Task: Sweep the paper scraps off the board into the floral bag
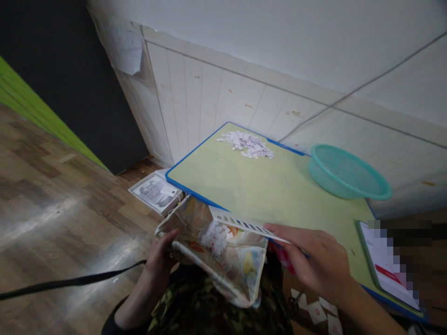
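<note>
My left hand point(161, 253) grips the near left edge of a patterned cloth point(240, 267), which sags like an open pouch over my lap below the table edge. A heap of small white paper scraps point(213, 236) lies in its hollow. My right hand point(317, 258) pinches the right end of a long white card point(244, 224) with a row of dark blue marks. The card hangs over the far side of the cloth, along the table's near edge. Something pink point(284, 258), partly hidden, shows under my right hand.
On the yellow-green, blue-edged table point(279, 186) are a pile of paper scraps point(247, 144), a turquoise basin point(349, 172) and a green-framed, partly pixelated flat object point(380, 260). An open white box point(157, 190) stands left. Scissors point(295, 301) and several cards point(317, 311) lie below right.
</note>
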`<state>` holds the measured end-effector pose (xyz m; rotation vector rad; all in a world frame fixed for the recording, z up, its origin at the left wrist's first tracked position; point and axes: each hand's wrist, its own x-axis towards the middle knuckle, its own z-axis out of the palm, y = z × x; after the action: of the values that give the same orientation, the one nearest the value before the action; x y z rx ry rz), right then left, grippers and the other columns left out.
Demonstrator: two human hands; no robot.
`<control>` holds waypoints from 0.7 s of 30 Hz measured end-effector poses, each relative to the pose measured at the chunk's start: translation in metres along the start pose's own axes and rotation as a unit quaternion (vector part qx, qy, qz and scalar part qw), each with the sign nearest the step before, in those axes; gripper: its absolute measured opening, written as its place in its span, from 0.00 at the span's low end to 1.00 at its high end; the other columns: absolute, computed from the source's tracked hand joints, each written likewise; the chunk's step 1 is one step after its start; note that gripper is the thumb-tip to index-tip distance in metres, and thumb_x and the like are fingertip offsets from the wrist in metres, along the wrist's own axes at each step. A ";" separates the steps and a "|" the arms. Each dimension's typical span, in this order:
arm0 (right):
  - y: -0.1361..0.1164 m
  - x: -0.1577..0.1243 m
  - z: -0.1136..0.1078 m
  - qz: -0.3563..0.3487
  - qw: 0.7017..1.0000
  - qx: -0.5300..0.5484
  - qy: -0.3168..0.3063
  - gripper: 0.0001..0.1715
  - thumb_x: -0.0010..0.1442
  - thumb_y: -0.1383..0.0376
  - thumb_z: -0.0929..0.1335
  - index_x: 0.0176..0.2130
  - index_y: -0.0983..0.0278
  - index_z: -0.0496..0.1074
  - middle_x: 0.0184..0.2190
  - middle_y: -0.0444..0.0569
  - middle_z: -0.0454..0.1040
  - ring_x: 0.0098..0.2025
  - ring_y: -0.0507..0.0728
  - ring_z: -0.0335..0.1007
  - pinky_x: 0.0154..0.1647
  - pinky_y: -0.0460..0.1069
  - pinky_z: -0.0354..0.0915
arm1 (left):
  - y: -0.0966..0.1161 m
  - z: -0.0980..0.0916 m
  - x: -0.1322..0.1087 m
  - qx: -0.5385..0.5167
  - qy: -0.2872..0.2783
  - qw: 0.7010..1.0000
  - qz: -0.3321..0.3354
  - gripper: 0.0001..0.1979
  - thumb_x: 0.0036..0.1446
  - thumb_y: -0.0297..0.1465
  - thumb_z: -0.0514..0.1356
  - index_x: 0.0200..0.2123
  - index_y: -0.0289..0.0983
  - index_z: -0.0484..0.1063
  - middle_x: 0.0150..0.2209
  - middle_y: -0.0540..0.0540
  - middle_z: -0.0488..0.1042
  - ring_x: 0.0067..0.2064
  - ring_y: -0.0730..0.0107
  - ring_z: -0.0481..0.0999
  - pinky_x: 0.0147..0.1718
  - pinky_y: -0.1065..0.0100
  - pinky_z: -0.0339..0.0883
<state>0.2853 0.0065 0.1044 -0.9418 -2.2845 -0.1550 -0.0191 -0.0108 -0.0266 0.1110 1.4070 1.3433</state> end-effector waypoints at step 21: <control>0.029 -0.001 -0.026 0.176 0.969 -0.148 0.085 0.05 0.70 0.62 0.70 0.44 0.58 0.79 0.34 0.45 0.86 0.28 0.57 0.82 0.28 0.48 0.68 | -0.021 -0.007 0.012 0.072 -0.015 0.997 -0.007 0.29 0.43 0.43 0.74 0.49 0.40 0.77 0.40 0.47 0.81 0.39 0.57 0.79 0.30 0.61 0.74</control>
<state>0.3187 0.0183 0.1197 -1.4145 -1.9336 -0.4137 -0.0162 -0.0142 -0.0510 0.2153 1.4762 1.2244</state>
